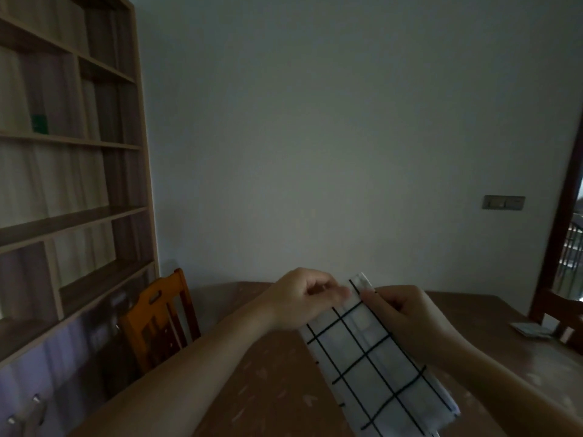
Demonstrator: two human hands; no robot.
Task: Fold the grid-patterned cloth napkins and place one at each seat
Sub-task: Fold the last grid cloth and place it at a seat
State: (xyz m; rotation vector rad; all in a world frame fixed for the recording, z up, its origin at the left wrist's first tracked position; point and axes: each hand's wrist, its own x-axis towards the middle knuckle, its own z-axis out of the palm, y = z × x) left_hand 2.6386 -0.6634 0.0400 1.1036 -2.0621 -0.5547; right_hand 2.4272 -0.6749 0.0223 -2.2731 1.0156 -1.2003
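A white cloth napkin with a black grid (pixel 375 361) is folded into a long strip and held above the brown wooden table (pixel 271 389), slanting from its top end down to the lower right. My left hand (pixel 303 301) pinches the strip's top left edge with curled fingers. My right hand (pixel 407 316) grips the top right edge, its fingers curled over the cloth. The two hands nearly meet at the strip's upper end.
An orange wooden chair (pixel 161 313) stands at the table's left side before a tall bookshelf (pixel 69 171). Another folded napkin (pixel 530 329) lies at the table's far right, near a dark chair (pixel 558 310) and a doorway. A plain wall is behind.
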